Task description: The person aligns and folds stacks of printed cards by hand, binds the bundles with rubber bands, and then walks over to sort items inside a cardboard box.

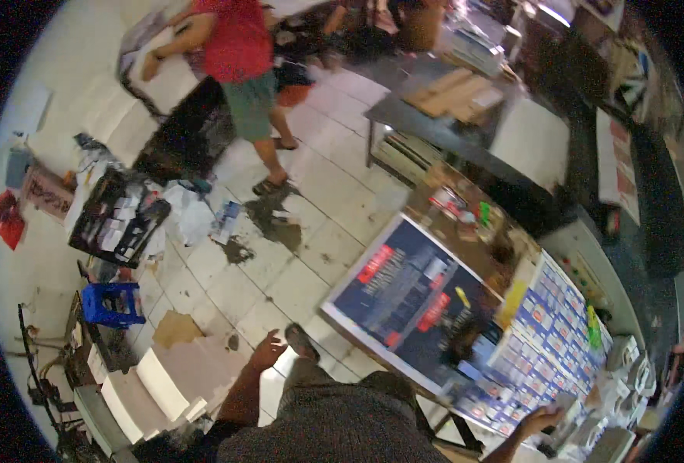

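Now | left hand [268,349]: fingers spread, free over floor | right hand [541,420]: fingers apart, touching printed sheet [546,339], long axis running upper-right to lower-left

A large poster [418,305] lies on the counter [473,231], with a sheet of small cards [546,339] just to its right. On the floor [311,224] to the left sit a crate [113,302] and stacked boards [172,378].

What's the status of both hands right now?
Left hand open, empty, hanging over the tiled floor. Right hand open, touching printed sheets at the table edge. Nothing between.
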Motion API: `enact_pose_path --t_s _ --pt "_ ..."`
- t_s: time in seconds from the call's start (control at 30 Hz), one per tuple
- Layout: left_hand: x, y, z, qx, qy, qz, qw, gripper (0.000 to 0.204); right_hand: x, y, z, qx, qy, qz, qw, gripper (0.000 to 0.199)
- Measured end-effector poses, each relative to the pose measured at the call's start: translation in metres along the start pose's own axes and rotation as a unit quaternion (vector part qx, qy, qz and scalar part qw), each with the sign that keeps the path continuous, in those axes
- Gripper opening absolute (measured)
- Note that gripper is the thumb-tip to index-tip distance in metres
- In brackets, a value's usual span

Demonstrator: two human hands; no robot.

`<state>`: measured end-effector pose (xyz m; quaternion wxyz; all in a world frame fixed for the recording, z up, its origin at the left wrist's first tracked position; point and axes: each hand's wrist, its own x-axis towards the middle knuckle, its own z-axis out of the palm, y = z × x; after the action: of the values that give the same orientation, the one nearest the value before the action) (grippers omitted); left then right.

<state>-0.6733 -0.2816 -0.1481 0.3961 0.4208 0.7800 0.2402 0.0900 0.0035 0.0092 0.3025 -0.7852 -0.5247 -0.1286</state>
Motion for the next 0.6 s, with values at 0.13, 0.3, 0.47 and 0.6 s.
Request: enact_pose_path --t_s 0.13,0.3,0.47,0.6 --pt "0.022 -0.005 -0.070 -0.037 0.031 -0.118 0.992 0.076 -0.020 -0.204 -0.015 0.133 0.061 -0.098 0.984 0.059" --pt "-0.042 -0.108 -0.171 -0.023 0.203 -0.241 0.949 0.070 -0.073 -0.421 0.035 0.199 -0.234 -0.331 0.892 0.058" --pt "-0.074 -0.075 -0.243 -0.099 0.295 -0.310 0.898 0.071 -0.114 -0.534 0.063 0.237 -0.352 -0.235 0.874 0.064" --pt "-0.042 -0.113 -0.227 -0.103 0.227 -0.182 0.951 0.077 -0.134 -0.570 0.127 0.312 -0.428 -0.177 0.830 0.060"
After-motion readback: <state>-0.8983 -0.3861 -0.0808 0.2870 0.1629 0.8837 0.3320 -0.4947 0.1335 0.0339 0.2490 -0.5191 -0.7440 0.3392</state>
